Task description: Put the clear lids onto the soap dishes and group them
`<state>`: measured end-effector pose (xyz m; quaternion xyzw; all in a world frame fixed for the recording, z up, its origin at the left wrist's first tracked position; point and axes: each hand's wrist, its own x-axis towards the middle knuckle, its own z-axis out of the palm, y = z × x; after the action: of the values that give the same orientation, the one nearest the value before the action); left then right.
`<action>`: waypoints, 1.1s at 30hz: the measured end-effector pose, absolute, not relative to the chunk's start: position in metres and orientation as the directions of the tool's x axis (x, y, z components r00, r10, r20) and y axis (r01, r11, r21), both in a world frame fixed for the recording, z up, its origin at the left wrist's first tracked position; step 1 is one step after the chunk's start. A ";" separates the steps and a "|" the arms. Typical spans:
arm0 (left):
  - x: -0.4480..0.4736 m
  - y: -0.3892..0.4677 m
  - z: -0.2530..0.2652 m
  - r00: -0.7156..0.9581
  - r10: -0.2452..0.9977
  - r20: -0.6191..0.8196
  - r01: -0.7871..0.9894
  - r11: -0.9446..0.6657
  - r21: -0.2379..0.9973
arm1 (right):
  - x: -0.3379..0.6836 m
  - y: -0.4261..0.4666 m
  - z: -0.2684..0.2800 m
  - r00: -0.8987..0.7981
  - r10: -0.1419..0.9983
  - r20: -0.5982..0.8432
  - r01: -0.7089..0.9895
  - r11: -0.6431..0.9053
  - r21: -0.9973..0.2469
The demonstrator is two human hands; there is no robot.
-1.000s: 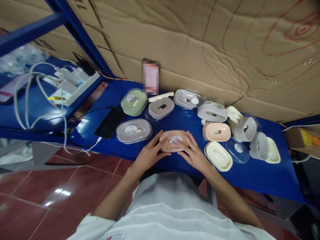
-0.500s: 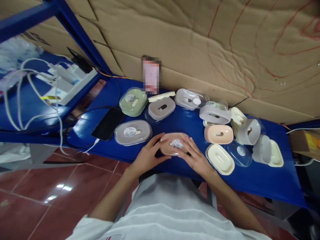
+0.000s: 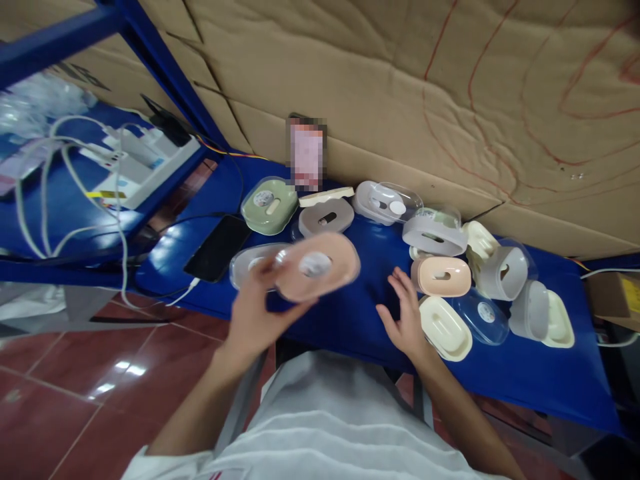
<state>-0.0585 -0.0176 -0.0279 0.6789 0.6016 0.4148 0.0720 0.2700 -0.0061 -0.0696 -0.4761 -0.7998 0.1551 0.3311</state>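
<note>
My left hand grips a pinkish-brown oval plastic box by its left end. The box is tilted, raised over the table, with a round white sticker on top, blurred by motion. My right hand holds nothing; its fingers are apart, just left of a peach box with a slot. A cream tray-like piece lies by my right wrist. Partly hidden behind my left hand and the held box is a grey box with a clear lid.
A green lidded box, a grey slotted box and several loose grey and cream parts stand along the back and right. A clear lid lies at right. At left are a black phone and a power strip with cables.
The pinkish-brown box has left the table and moved up and left in my left hand. My right hand has let go of it and drawn away to the right.
</note>
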 end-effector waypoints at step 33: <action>-0.067 0.053 0.001 -0.117 0.826 0.552 0.922 -0.116 0.369 | 0.260 -0.002 -0.067 -0.532 0.823 0.200 0.655 0.549 -0.519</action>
<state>-0.0667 0.0528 0.0014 0.6609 0.6612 0.3482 -0.0690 0.2605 -0.0018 -0.0666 -0.4330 -0.8532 0.1947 0.2160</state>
